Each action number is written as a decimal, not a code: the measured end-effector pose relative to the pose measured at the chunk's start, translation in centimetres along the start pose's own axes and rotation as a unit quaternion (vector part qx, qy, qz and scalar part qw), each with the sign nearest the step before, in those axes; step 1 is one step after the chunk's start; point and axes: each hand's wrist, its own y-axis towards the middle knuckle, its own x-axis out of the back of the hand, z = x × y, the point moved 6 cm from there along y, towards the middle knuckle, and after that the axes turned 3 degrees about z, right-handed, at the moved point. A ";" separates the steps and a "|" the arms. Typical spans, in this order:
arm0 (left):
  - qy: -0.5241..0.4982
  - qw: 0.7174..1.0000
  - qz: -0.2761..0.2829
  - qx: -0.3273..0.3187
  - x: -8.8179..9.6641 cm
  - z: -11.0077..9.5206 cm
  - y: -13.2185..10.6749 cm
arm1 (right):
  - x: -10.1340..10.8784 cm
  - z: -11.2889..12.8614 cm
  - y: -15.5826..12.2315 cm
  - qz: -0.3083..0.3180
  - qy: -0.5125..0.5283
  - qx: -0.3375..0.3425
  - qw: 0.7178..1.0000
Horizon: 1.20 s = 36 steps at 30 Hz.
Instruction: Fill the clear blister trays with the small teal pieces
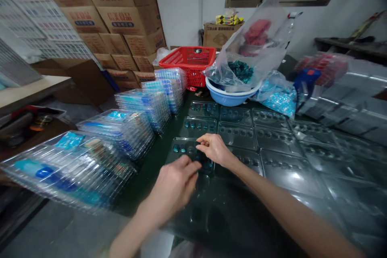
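My right hand (215,148) pinches a small dark teal piece (198,144) at the upper right of a transparent plastic tray (173,154). Two shiny teal pieces (179,148) sit in hollows along the tray's upper left. Lower and to the left, my left hand (178,178) has its thumb and fingers pressed together above the tray's near part. Whatever those fingers hold, if anything, is hidden. More dark teal pieces (206,163) lie in the tray between my hands. Just behind, a second tray (188,134) bears a row of teal pieces.
Transparent trays (281,139) cover the table to the right. Packed plastic trays (121,129) stand in stacks on the left. Behind are a red basket (189,62) and a blue basin (229,98) with a bag of teal pieces (241,70). Cardboard boxes (121,20) are piled at the wall.
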 end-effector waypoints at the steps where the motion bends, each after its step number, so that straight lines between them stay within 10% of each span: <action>1: -0.019 0.999 0.013 -0.026 -0.2 -0.8 -1.0 | -0.3 0.3 0.2 0.007 -0.009 0.005 1.000; 9: -0.138 0.988 0.068 -0.008 -3.1 -1.3 -4.4 | -2.0 2.0 0.8 0.081 -0.121 0.028 0.989; 15: -0.122 0.983 -0.101 0.097 0.2 5.4 -3.3 | -2.6 2.8 0.9 0.125 -0.191 0.035 0.973; 19: 0.005 0.988 -0.030 0.150 -0.3 8.1 -0.9 | -3.1 3.8 0.8 0.140 -0.217 0.050 0.965; 27: 0.023 0.989 0.007 0.143 -1.1 8.2 2.1 | -0.7 3.9 -0.1 0.109 -0.208 0.063 0.970; 36: -0.067 0.993 0.051 0.081 0.2 5.2 -4.1 | -0.9 2.9 -3.3 0.159 -0.169 0.114 0.966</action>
